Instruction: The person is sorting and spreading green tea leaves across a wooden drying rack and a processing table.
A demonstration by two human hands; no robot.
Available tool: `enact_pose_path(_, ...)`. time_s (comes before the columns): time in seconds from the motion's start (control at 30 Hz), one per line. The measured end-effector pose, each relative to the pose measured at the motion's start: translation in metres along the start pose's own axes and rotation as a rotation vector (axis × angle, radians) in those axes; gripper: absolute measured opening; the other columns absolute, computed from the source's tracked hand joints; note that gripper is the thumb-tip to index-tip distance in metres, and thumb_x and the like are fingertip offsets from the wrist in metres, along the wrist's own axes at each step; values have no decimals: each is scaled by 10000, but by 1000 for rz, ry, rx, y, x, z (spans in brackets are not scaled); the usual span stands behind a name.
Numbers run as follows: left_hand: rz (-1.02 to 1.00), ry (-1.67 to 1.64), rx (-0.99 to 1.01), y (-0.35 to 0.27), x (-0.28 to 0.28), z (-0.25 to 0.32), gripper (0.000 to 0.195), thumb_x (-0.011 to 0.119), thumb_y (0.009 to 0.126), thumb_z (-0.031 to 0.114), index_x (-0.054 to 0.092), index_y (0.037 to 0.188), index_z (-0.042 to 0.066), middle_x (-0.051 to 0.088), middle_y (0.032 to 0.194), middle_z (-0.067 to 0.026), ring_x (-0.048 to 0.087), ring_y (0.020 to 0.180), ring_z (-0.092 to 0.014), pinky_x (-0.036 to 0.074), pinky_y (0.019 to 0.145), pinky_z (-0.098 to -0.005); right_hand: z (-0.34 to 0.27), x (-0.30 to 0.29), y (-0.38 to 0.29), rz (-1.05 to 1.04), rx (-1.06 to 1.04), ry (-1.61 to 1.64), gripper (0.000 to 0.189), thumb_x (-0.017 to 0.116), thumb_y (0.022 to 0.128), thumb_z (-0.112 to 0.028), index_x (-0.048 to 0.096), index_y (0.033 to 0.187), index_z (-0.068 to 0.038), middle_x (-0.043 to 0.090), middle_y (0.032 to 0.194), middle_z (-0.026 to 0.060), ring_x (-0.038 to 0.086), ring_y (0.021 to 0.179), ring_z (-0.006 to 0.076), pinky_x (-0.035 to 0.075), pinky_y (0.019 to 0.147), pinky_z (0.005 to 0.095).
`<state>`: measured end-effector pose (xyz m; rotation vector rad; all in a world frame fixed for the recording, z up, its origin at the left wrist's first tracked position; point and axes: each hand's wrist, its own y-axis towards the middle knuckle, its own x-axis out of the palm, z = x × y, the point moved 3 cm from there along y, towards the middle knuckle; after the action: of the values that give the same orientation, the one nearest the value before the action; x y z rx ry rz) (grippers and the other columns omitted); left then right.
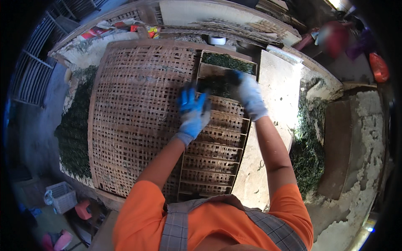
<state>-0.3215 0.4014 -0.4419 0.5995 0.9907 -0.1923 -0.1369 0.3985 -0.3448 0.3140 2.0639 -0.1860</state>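
My left hand (192,111), in a blue-and-grey work glove, is spread at the left edge of a slim divided frame (213,159) and seems to hold nothing. This frame lies on a large woven bamboo mat (138,116) with a rim. My right hand (251,94), gloved alike, blurs over the frame's upper part; its fingertips are too smeared to show a grip. Dark green shredded plant matter (229,61) fills the far compartment. A pale flat strip (210,70) lies just below it. More dark green matter (215,86) sits between my hands. Bamboo weave shows through several nearer compartments.
Green heaps lie left (75,125) and right (309,163) of the mat. A pale board (276,81) runs along the frame's right side. A white round container (217,40) stands beyond the mat. A metal rack (36,75) and a plastic basket (62,197) are at the left.
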Motion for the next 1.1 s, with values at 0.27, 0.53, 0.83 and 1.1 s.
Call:
enact_pose_path(0.27,-477,115,-222,44,1,-18,506,535,930,492,569,1376,256,251,1587,-165,146,1465,-430,87,1189,-582,28,19,-19,27,-91,-495,247,522,963,-229,662,1156,-164,655,856,123,663,755,279,539,648,404)
enact_pose_path(0.53,-319,252,-74,59,34,1,575,580,864,476,542,1398,268,271,1581,-147,214,1443,-407,139,1185,-567,73,-25,-40,-145,208,56,263,635,844,-71,701,1097,-53,735,918,126,700,804,232,539,745,323)
enact_pose_path(0.83,-9,182,572,41,33,19,464,567,874,270,587,1331,189,428,1467,-124,336,1397,-325,242,1178,-505,129,42,5,-236,-116,1080,232,570,966,-88,632,1184,-37,714,1037,76,679,875,127,577,784,273)
enact_pose_path(1.1,-41,-93,481,53,26,10,433,591,870,218,590,1281,82,492,1391,-143,423,1321,-315,299,1154,-476,39,13,36,-86,-64,-268,334,678,838,-201,667,1163,-127,682,1062,173,659,1018,316,531,892,437)
